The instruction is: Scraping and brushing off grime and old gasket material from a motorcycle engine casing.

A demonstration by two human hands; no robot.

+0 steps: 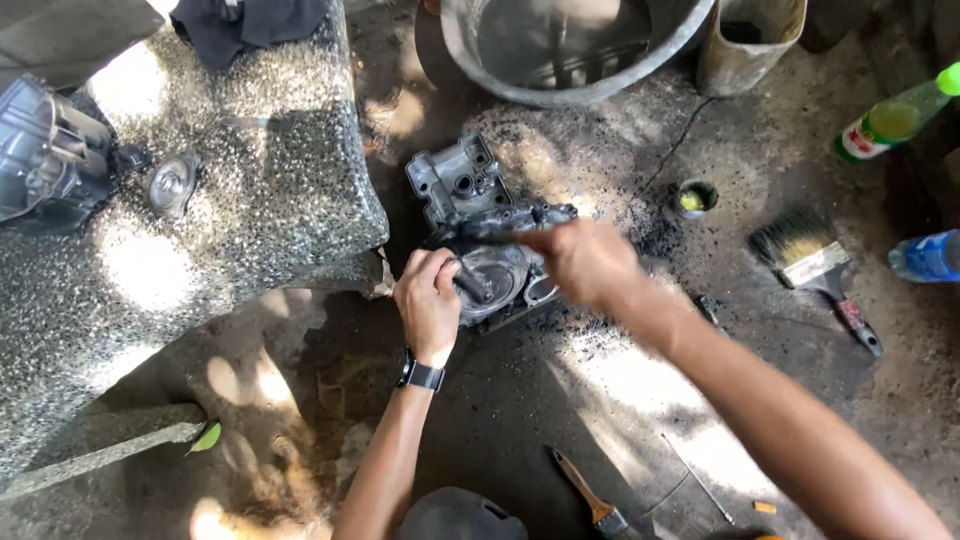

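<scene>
The engine casing [470, 205], a grey cast-metal part, lies on the dirty concrete floor [560, 400] just beside the speckled stone slab [250, 200]. The left hand [428, 300] has its fingers curled closed around a dark cylindrical part at the casing's round opening. The right hand [585, 262] has its fingers closed on a dark, blurred tool [490, 232] laid across the casing. A paintbrush [815, 265] lies well apart to the right, near a small open tin [693, 198].

This looks like an outdoor repair yard — oily dirt ground [600, 400], a metal engine part [470, 200], a paintbrush [810, 260], a big tub [570, 50] — beside a speckled stone bench [250, 200].
</scene>
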